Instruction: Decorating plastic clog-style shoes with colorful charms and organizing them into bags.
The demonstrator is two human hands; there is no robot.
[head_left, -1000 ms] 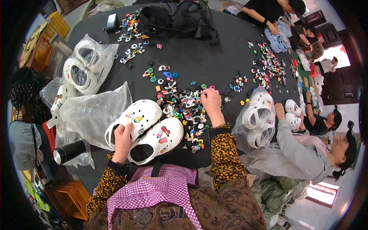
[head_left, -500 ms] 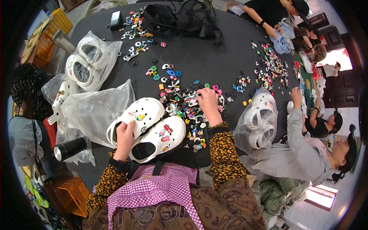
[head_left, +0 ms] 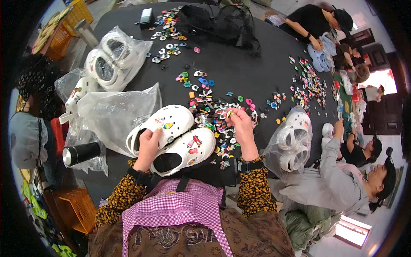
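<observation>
My left hand (head_left: 148,147) is closed round the side of a white clog (head_left: 177,116), its thumb on the upper near a few colourful shoe charms. A second white clog (head_left: 201,147) lies against it on the near side, bearing red and pink charms. My right hand (head_left: 242,128) pinches a small green and white shoe charm (head_left: 230,114) between thumb and fingers, just above a heap of mixed shoe charms (head_left: 205,112) on the black table (head_left: 239,73). The underside of the held clog is hidden.
Bagged white clogs (head_left: 112,60) stand at the left, beside an open plastic bag (head_left: 115,111) and a black tumbler (head_left: 81,154). Another bagged pair (head_left: 292,137) is at the right. Co-workers sit along the right edge, one with blue clogs (head_left: 319,58). A black mesh bag (head_left: 222,23) lies at the back.
My right hand has lifted back from the charm heap, and a small charm now shows in its fingers. The left hand still grips the clog. The whole view has shifted slightly.
</observation>
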